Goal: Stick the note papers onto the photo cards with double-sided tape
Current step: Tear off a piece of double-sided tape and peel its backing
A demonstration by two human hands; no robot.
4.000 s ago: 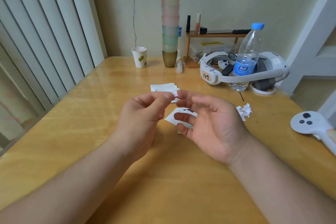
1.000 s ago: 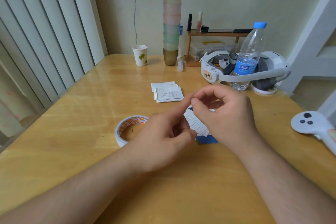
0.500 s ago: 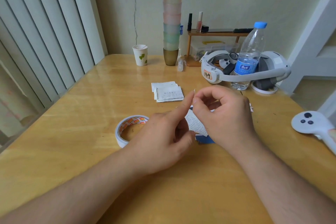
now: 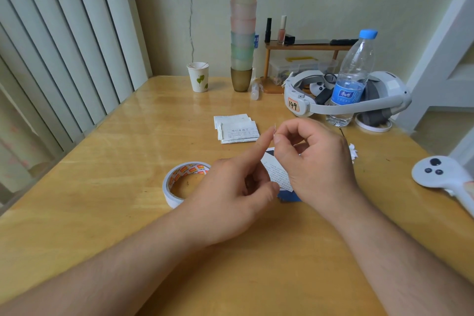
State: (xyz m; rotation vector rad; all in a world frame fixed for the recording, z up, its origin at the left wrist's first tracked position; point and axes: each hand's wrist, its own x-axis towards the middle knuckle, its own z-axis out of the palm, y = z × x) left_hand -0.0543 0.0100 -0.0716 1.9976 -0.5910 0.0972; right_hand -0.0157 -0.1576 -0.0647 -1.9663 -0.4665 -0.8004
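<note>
the right hand (image 4: pixel 315 161) pinches a tape scrap off the left hand (image 4: pixel 230 195)'s straight forefinger, above the note paper (image 4: pixel 278 174) at five o'clock of the spare notes (image 4: pixel 237 129); peel slowly.

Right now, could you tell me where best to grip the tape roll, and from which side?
Take the tape roll from its left. It lies flat on the table with its hole up, so a thumb in the hole and fingers on the white outer wall should pinch it well. The left hand covers its right edge, so that side is blocked.
</note>
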